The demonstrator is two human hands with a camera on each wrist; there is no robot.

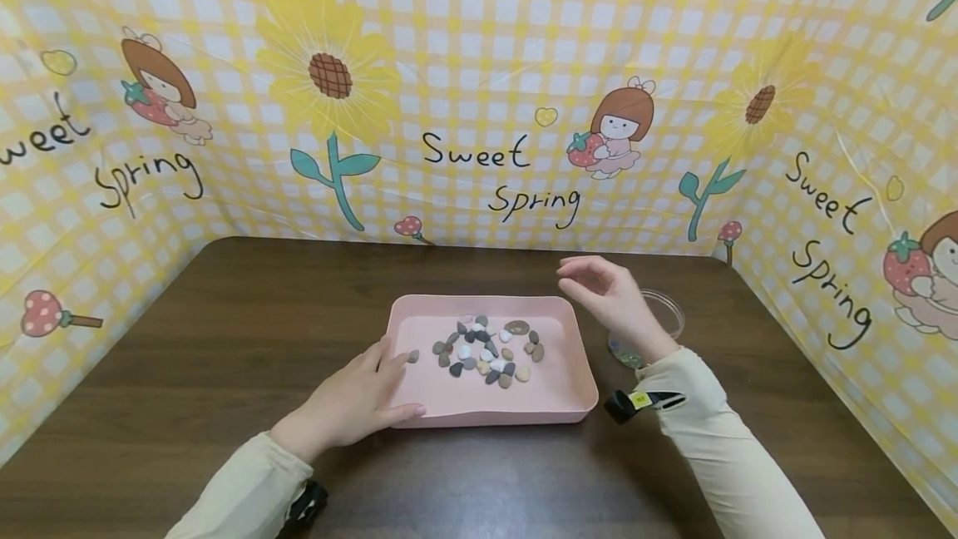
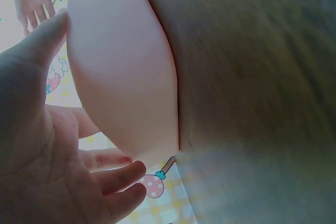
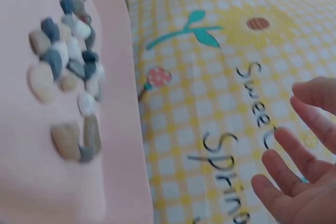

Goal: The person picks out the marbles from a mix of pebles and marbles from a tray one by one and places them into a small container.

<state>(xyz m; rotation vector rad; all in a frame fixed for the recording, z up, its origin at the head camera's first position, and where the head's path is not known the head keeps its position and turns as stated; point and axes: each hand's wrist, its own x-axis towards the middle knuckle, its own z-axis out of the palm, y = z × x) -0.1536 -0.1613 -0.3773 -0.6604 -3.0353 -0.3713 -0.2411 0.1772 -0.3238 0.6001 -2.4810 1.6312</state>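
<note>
A pink rectangular tray (image 1: 557, 398) lies on the table with several pebbles (image 1: 482, 352) grouped in its middle, in grey, white and tan. My left hand (image 1: 352, 398) rests on the tray's left end, thumb on the near rim and the other fingers at the left side. Beside those fingertips is a lone grey pebble (image 1: 414, 356). My right hand (image 1: 609, 298), fingers loosely bent, hovers past the tray's back right corner and holds nothing. Partly hidden behind that hand and wrist stands a clear round container (image 1: 679, 318) with something greenish low inside.
The dark wooden table (image 1: 284, 298) reaches back to a yellow checked cloth (image 1: 464, 48) printed with flowers and words, which also rises at both sides. A black strap camera (image 1: 624, 404) sits on the right wrist, near the tray's right edge.
</note>
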